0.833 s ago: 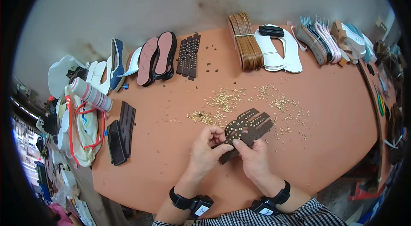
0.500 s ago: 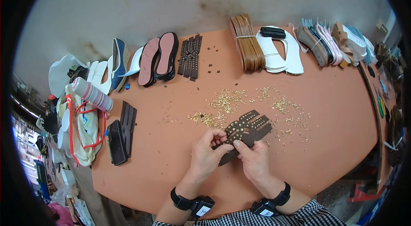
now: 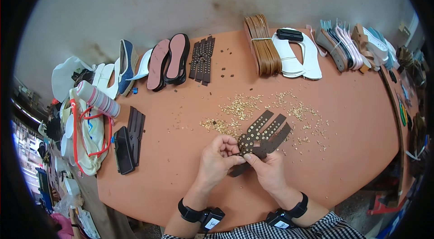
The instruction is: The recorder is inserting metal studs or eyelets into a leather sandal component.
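Note:
Between my two hands is a dark brown strappy shoe upper (image 3: 257,138), its strips fanned away from me and set with rows of gold studs. My left hand (image 3: 218,157) is closed on its left edge, thumb and fingers pinching near the lower studs. My right hand (image 3: 269,171) grips the near right part, thumb pressed on top beside the left thumb. One strip on the right shows no studs. Just beyond the piece, many loose gold studs (image 3: 239,107) lie scattered on the orange-brown table (image 3: 181,194).
A finished-looking studded piece (image 3: 202,60) lies at the back, beside pink-topped soles (image 3: 177,58). A brown strip bundle (image 3: 263,49) and white cutouts (image 3: 309,58) stand back right. At left are a dark open case (image 3: 123,151), plain brown strips (image 3: 134,130) and a striped cup (image 3: 98,99).
The upper has turned in my hands, so its strips spread wider and point farther from me. Both hands stay in nearly the same place and keep their grip.

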Demonstrator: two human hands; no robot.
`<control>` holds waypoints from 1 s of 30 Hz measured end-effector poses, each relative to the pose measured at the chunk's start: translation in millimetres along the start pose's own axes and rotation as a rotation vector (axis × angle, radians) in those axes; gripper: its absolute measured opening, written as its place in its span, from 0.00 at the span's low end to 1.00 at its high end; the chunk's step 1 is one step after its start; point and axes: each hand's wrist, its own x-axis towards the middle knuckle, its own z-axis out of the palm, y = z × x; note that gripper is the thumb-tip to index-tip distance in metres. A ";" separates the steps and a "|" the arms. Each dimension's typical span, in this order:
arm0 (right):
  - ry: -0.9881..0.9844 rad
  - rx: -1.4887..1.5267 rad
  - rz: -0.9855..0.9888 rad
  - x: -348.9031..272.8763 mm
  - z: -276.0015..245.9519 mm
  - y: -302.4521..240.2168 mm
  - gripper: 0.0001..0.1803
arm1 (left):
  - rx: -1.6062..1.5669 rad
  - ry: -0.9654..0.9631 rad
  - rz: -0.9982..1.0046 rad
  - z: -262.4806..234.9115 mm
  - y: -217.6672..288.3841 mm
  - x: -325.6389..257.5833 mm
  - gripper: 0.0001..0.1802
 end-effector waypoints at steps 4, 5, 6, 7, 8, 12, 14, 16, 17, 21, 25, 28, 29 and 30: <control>-0.011 -0.010 0.053 0.0 -2.5 -0.2 0.10 | -0.064 -0.026 -0.054 -2.6 -0.2 2.0 0.23; -0.013 -0.012 0.069 1.0 -2.5 0.0 0.10 | -0.085 -0.033 -0.053 -4.1 -0.7 3.0 0.23; -0.017 0.028 0.118 1.4 -2.7 -1.6 0.10 | -0.085 -0.042 -0.043 -4.2 0.2 2.4 0.23; -0.022 0.068 0.167 1.3 -3.5 -4.2 0.10 | -0.084 -0.050 -0.033 -3.6 0.7 1.5 0.22; -0.024 0.107 0.220 0.9 -4.4 -5.6 0.10 | -0.086 -0.059 -0.027 -2.9 0.6 0.7 0.22; -0.006 0.141 0.255 4.0 -4.7 -0.8 0.11 | 0.008 -0.038 0.041 -4.3 -3.6 1.7 0.22; 0.016 0.189 0.240 3.7 -3.2 0.0 0.11 | 0.182 -0.033 0.077 -3.0 -7.3 3.2 0.22; 0.047 0.145 0.192 3.8 -0.8 1.2 0.12 | 0.125 -0.160 0.031 -10.4 -0.5 3.8 0.23; 0.071 0.126 0.165 2.8 -1.8 1.0 0.12 | 0.114 -0.246 0.011 -18.4 5.6 4.7 0.23; 0.173 0.145 0.092 3.8 0.1 -5.7 0.10 | 0.218 0.097 0.074 -67.0 -1.9 14.3 0.16; 0.279 0.125 -0.008 8.2 0.3 -16.4 0.09 | 0.524 0.298 0.035 -80.1 -17.4 22.1 0.10; 0.349 0.074 -0.075 8.7 -3.9 -19.8 0.09 | 0.746 0.217 0.194 -49.4 -1.8 22.0 0.07; 0.363 0.051 -0.098 8.5 -5.0 -21.8 0.09 | 0.804 0.212 0.205 -43.8 -4.0 24.8 0.07; 0.361 0.079 -0.102 9.1 -5.5 -23.2 0.09 | 0.862 0.207 0.216 -39.7 -7.5 28.6 0.07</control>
